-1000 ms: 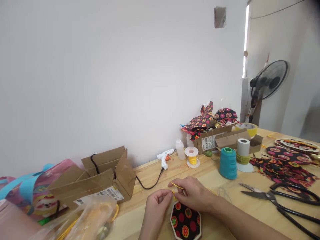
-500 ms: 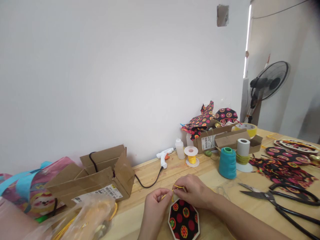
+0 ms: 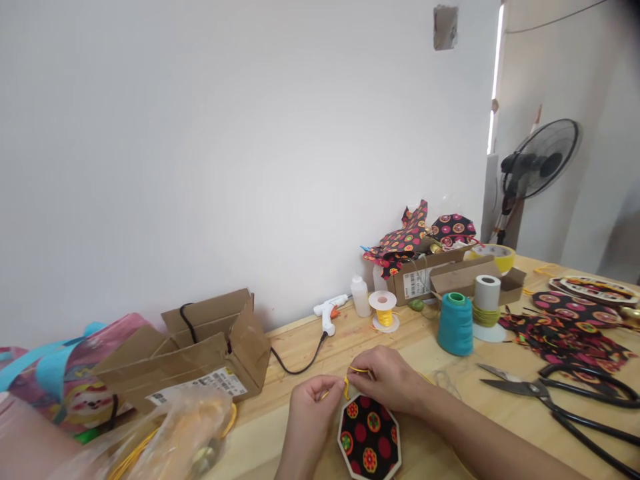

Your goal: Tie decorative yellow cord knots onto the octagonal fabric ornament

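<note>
Both hands meet at the top corner of an octagonal frame (image 3: 370, 437) with a pale rim and black fabric patterned in red and orange. A yellow cord (image 3: 346, 389) comes up from that corner and runs between my fingers. My left hand (image 3: 315, 407) pinches the cord from the left, fingers closed. From the right, my right hand (image 3: 383, 377) is closed on the same cord, a loop of it showing over the fingers. The octagon lies on or just over the wooden table (image 3: 265, 440); which one I cannot tell.
Black-handled scissors (image 3: 543, 393) lie open at the right, by patterned fabric scraps (image 3: 565, 340). Behind my hands stand a teal thread cone (image 3: 455, 327), a yellow cord spool (image 3: 384, 313) and a white glue gun (image 3: 327, 313). Leftward are a cardboard box (image 3: 200, 360) and a plastic bag (image 3: 175, 433).
My hands stay at the octagon's top corner with the cord pinched. The fingertips have drawn slightly apart, and more of the yellow cord shows between them. The view has shifted very slightly.
</note>
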`<state>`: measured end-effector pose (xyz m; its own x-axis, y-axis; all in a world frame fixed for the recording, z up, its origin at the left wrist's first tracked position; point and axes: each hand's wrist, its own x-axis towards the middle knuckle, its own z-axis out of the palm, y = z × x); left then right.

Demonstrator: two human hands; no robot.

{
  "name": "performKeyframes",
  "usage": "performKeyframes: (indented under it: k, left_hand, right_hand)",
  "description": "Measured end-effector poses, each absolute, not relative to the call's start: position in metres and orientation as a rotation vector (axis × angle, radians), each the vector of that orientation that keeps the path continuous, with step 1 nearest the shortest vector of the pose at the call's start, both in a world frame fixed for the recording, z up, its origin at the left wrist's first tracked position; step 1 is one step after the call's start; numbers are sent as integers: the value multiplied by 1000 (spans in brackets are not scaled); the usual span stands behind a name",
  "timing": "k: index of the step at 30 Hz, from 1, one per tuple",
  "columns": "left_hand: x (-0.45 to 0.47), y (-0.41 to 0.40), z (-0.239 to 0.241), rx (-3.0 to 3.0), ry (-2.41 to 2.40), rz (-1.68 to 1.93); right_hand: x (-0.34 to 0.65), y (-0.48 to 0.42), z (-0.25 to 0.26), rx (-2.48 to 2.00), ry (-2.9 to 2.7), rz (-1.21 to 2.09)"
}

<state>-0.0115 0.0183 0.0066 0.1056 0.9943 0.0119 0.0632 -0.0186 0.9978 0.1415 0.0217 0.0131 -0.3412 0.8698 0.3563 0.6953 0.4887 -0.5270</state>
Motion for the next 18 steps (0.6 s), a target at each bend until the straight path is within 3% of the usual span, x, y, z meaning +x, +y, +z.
performKeyframes:
  k: [9,18]
  left_hand:
    - [-11,18,4,1409,1199,1125]
    - [-15,20,1,1309,1202,1117]
  right_hand:
    - [142,22,13,-1305,-1969,561]
    - [137,25,13,-1077,-1784,1030]
